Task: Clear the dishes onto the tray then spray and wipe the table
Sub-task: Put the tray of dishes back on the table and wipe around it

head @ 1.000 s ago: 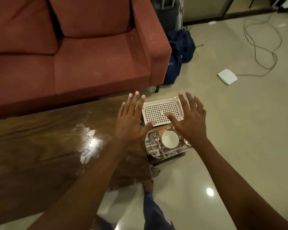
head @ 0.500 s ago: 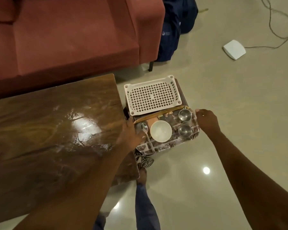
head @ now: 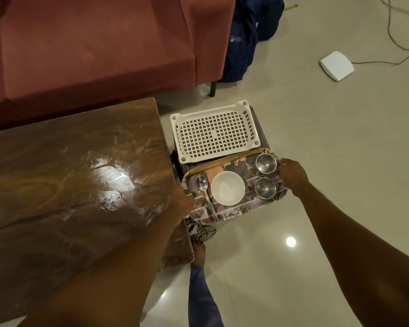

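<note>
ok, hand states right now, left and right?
Left hand: grips the tray at its left edge.
Right hand: grips the tray at its right edge.

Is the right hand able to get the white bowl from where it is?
Probably yes, if it lets go first. The right hand grips the right edge of the tray, and the bowl sits open in the middle. Only the two steel cups stand between, low enough to reach over.

Table point(head: 57, 161) — glossy wood; spoon point(head: 202, 185) — shiny metal; tray point(head: 236, 211) smooth; basket point(head: 215, 134) matt plastic; sofa point(head: 92, 50) cloth.
</note>
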